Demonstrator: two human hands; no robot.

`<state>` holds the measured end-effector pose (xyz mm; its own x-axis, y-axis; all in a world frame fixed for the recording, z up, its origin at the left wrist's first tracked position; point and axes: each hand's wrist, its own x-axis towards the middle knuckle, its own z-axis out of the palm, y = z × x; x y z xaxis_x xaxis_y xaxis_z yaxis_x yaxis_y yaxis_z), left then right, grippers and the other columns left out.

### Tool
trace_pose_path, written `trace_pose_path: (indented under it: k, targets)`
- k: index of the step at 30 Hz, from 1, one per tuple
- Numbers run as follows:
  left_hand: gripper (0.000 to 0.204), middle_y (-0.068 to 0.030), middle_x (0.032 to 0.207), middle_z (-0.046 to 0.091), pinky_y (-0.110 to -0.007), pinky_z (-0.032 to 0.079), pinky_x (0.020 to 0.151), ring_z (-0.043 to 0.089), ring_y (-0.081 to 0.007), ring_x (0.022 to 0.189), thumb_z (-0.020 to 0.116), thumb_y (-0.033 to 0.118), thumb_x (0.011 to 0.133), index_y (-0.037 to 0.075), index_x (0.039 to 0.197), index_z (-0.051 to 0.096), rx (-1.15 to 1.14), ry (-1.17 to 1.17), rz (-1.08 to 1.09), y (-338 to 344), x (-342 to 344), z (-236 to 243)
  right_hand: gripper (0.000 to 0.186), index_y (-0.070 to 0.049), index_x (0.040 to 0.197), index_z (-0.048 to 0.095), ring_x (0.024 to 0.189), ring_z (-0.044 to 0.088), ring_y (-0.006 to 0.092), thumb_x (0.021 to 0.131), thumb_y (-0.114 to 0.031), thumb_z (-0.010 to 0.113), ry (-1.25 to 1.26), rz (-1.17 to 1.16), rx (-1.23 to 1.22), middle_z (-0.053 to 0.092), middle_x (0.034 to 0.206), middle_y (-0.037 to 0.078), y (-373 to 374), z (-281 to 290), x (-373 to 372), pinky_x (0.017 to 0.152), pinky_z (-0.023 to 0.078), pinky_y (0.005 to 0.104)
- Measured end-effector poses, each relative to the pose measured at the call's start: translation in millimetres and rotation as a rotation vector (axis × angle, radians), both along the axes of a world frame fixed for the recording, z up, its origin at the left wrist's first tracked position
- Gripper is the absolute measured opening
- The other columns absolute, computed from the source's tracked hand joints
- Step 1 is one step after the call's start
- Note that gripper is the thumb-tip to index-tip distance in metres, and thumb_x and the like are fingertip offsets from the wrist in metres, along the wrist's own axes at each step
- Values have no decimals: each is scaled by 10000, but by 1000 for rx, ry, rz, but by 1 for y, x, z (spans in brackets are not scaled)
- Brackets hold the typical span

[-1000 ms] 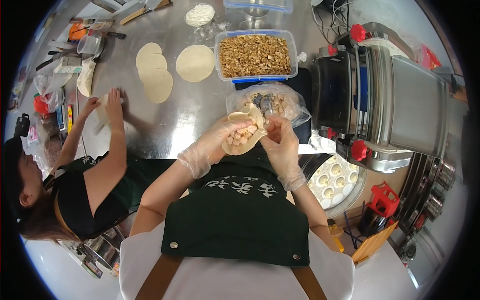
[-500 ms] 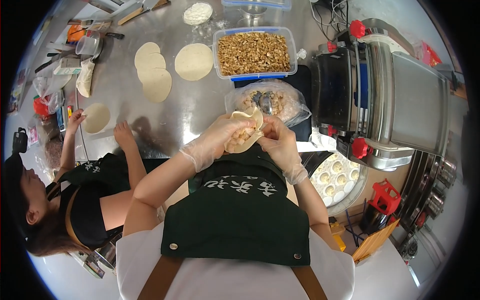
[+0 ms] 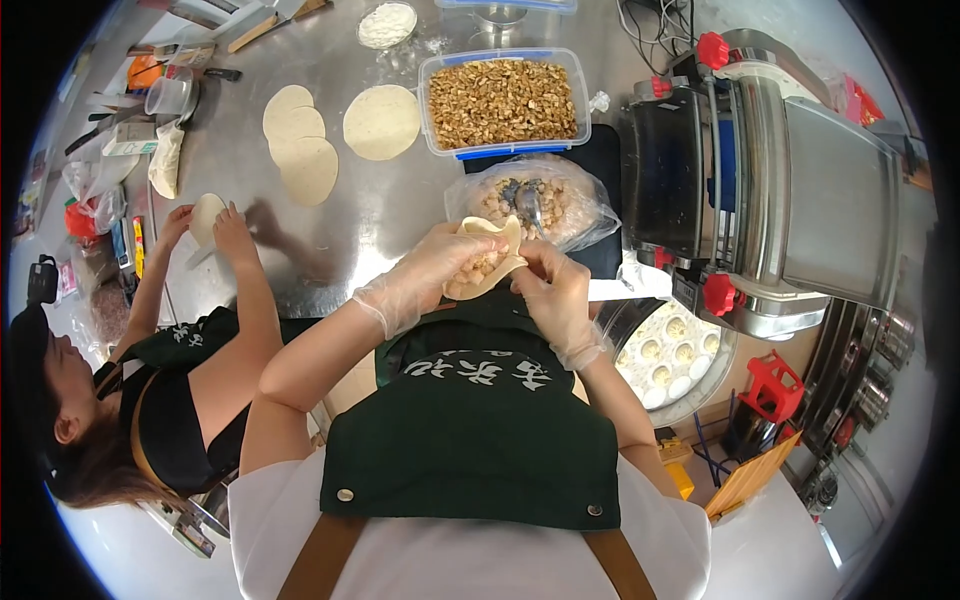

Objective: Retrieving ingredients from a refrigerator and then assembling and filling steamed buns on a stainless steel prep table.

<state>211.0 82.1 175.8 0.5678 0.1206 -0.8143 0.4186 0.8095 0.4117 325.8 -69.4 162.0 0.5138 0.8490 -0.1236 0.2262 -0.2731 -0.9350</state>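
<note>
In my gloved left hand (image 3: 432,265) a cupped dough wrapper (image 3: 478,280) holds chunky pale filling, with my thumb over the filling. My gloved right hand (image 3: 550,290) pinches the wrapper's right edge into a fold. Just beyond the wrapper lies a plastic bag of filling (image 3: 575,205) with a metal spoon (image 3: 530,208) in it. Farther back are a tub of chopped brown pieces (image 3: 498,100), a single round wrapper (image 3: 380,120), several overlapping wrappers (image 3: 305,165) and a dish of flour (image 3: 387,25).
A steel machine with red knobs (image 3: 740,180) occupies the right, beside a round tray of cups (image 3: 670,360). At left a co-worker (image 3: 180,395) handles another wrapper (image 3: 207,218) on the steel table (image 3: 250,60). A red stool (image 3: 772,385) stands lower right.
My hands and the wrapper shifted slightly, and the wrapper's edge is more gathered. The co-worker's hands spread apart half a second ago and are now close together, lifting a wrapper.
</note>
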Motion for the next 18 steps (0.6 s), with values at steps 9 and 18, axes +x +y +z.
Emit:
trace_pose_path:
  k: [9,18]
  targets:
    - [416,-96,1017,670,-275,548,692,674,-152,847,720,223,863,-23,1167,581,103,2,-133,7,2,7,322,-41,1134,626,647,657,118,820,-24,697,261,-23,-115,692,778,64,7,0,6,603,531,264]
    - [368,-78,1003,664,-258,539,706,662,-135,861,676,245,906,9,1177,595,175,-64,-126,7,4,12,217,-36,1017,670,627,665,137,802,-21,696,-151,22,-4,689,748,82,7,11,3,593,531,277]
